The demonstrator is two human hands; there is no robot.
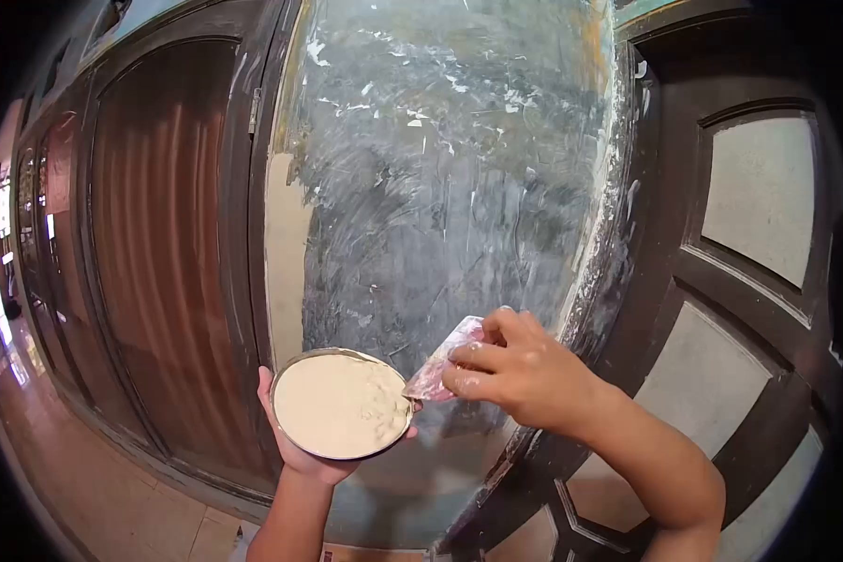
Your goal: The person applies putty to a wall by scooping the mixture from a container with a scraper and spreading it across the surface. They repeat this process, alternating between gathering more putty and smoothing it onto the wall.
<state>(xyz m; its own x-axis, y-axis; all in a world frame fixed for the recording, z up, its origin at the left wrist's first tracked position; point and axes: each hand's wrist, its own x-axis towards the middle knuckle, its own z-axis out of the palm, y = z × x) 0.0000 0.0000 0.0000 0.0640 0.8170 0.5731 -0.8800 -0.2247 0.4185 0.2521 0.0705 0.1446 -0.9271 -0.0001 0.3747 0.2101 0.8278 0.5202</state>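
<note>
Right hand (510, 363) pinches smeared pink scraper (443, 367) at right rim of bowl (347, 457); left hand (307, 461) grips bowl from below. Cream paste (328, 403), lumpy at right; upper rim free of fingers.

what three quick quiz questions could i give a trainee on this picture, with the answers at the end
1. What colour is the paste in the round bowl held by the left hand? a) black b) cream c) green
2. True or false: the right hand is empty.
3. Fill in: as pictured, a smooth cream strip runs down the ____ side of the patchy grey wall.

Key: 1. b. 2. False; it holds a smeared pink scraper. 3. left.
</note>
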